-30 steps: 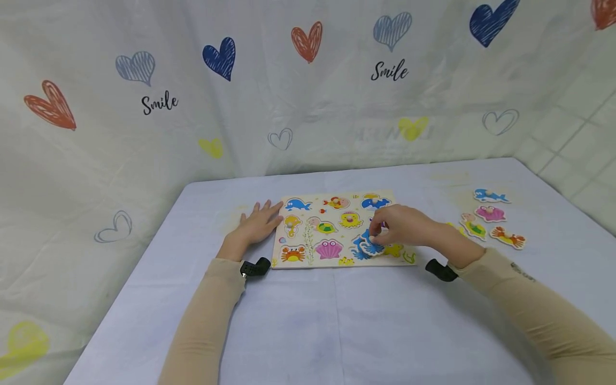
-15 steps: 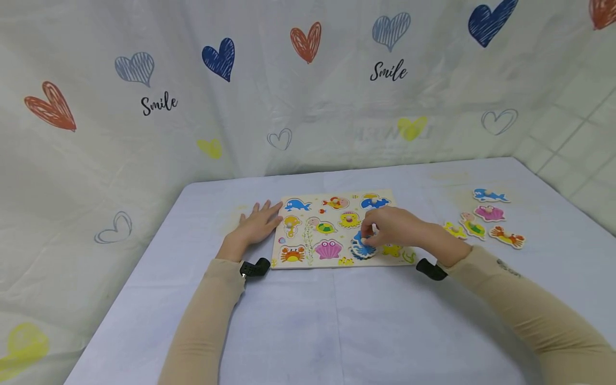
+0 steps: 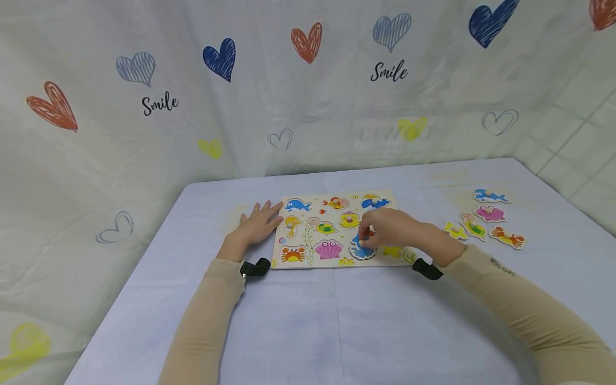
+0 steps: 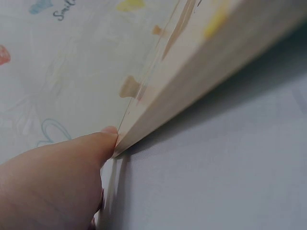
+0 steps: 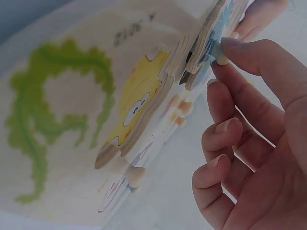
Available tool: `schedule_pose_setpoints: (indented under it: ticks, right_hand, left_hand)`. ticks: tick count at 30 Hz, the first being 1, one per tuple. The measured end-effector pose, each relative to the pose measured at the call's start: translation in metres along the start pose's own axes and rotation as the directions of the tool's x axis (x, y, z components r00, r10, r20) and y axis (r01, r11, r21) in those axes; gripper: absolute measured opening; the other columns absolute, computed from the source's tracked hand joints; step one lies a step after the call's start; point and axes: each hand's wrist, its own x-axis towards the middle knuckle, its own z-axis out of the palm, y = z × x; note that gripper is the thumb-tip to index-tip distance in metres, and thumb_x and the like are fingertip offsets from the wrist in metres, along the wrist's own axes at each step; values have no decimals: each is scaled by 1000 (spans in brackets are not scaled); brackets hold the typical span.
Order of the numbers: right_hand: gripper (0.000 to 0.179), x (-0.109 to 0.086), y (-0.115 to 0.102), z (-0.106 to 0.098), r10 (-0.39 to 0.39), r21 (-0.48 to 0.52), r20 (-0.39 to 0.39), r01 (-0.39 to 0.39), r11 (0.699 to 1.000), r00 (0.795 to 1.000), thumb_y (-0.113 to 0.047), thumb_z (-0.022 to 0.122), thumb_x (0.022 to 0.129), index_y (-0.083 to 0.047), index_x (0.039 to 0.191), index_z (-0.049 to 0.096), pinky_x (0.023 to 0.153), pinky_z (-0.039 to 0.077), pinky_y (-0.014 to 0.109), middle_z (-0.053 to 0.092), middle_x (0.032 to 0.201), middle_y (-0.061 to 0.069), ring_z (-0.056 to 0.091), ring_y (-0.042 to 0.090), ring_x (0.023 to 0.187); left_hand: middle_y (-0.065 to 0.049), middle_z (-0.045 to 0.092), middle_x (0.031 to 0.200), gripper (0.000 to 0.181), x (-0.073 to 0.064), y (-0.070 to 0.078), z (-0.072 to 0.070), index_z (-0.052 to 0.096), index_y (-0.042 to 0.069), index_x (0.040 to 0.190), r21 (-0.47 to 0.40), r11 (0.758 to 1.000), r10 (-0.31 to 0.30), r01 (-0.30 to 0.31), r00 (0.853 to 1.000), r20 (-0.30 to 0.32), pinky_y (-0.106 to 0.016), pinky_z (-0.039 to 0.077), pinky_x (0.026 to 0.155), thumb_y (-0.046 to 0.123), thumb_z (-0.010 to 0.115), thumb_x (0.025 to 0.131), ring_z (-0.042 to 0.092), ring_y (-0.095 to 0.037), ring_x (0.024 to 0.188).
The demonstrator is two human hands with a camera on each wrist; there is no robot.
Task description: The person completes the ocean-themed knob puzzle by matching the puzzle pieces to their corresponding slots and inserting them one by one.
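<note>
A wooden puzzle board (image 3: 304,267) with sea-animal pictures lies on the table. With thumb and index finger my right hand (image 3: 392,227) pinches the small knob of a blue sea-creature puzzle piece (image 3: 362,251). That piece lies over the blue picture in the board's front row, covering most of it; the right wrist view shows the piece (image 5: 211,50) edge-on, close against the board. My left hand (image 3: 257,224) has its fingers spread straight at the board's left edge, and in the left wrist view the thumb (image 4: 103,141) touches the board's corner.
To the right of the board lie several loose pieces: a blue shark-like one (image 3: 491,195), a pink shell (image 3: 491,214), a turtle (image 3: 473,226), a small yellow one (image 3: 454,230) and an orange-red one (image 3: 508,237). A curtain printed with hearts (image 3: 308,107) hangs behind the table.
My right hand has moved a little left with the blue piece, which now lines up with the blue picture and sits lower on the board. The left hand has stayed still.
</note>
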Motion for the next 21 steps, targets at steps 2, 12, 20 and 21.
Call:
schedule_pose_setpoints:
  ticks: [2, 12, 20, 21]
  right_hand:
    - [8, 1, 0, 1, -2, -4, 3, 2, 1000, 1000, -22, 82, 90, -18, 88, 76, 71, 48, 31, 62, 85, -8, 54, 15, 82]
    - [8, 3, -1, 2, 3, -8, 24, -3, 1000, 1000, -24, 81, 90, -19, 88, 76, 72, 48, 31, 62, 88, -8, 55, 15, 83]
    - [8, 4, -1, 1, 13, -12, 33, -13, 1000, 999, -24, 81, 90, -18, 89, 76, 69, 46, 31, 61, 86, -6, 54, 15, 82]
    - [8, 4, -1, 1, 16, -12, 35, -16, 1000, 999, -24, 81, 90, -18, 89, 76, 69, 46, 31, 61, 86, -6, 54, 15, 82]
  left_hand:
    - [-12, 7, 171, 63, 0, 0, 0, 20, 27, 166, 1, 1000, 0, 0, 1000, 1, -72, -4, 116, 51, 35, 109, -5, -42, 155]
    - [-13, 7, 171, 63, 0, 0, 1, 20, 28, 166, 2, 1000, -4, 4, 1000, 5, -72, -4, 116, 52, 35, 109, -5, -42, 155]
    - [-13, 7, 171, 63, 0, 0, 0, 20, 28, 166, 5, 1000, -2, 2, 1000, 3, -73, -4, 115, 51, 35, 110, -5, -42, 155]
    - [-12, 7, 171, 63, 1, 0, 0, 20, 28, 166, 7, 1000, -3, 3, 1000, 4, -72, -4, 115, 51, 35, 110, -5, -42, 155]
